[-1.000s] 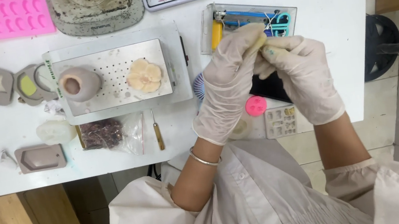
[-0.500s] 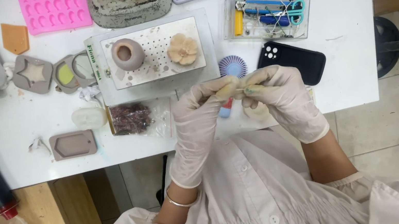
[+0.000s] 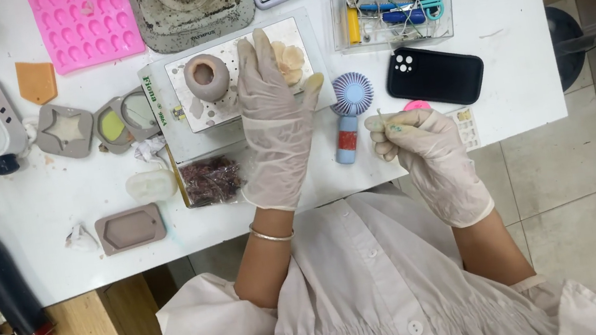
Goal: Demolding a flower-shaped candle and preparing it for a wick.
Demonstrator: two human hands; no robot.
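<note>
From the head camera we see our left hand [image 3: 271, 117] spread flat, fingers out, reaching over the perforated metal tray [image 3: 227, 103] toward the cream flower-shaped casting [image 3: 289, 61], which lies on the tray's right part, partly hidden under our fingers. Beside it on the tray stands a grey-brown round mould [image 3: 207, 77] with an open top. We judge the flower light but brittle, its thin petals likely to chip, so it is best taken by its rim from both sides, not by a single petal. The mould looks soft and rubbery, easy to squeeze.

Our right hand [image 3: 419, 146] is curled, pinching a thin wick-like stick [image 3: 383, 118] between thumb and forefinger; the stick looks light and easily bent.

The white table [image 3: 519, 82] is smooth and crowded: a black phone [image 3: 434, 75], a small hand fan [image 3: 350, 110], a clear tool box [image 3: 393, 12], a pink mould tray [image 3: 85, 25] and a bag of dried petals [image 3: 213, 179]. Tiled floor shows to the right.
</note>
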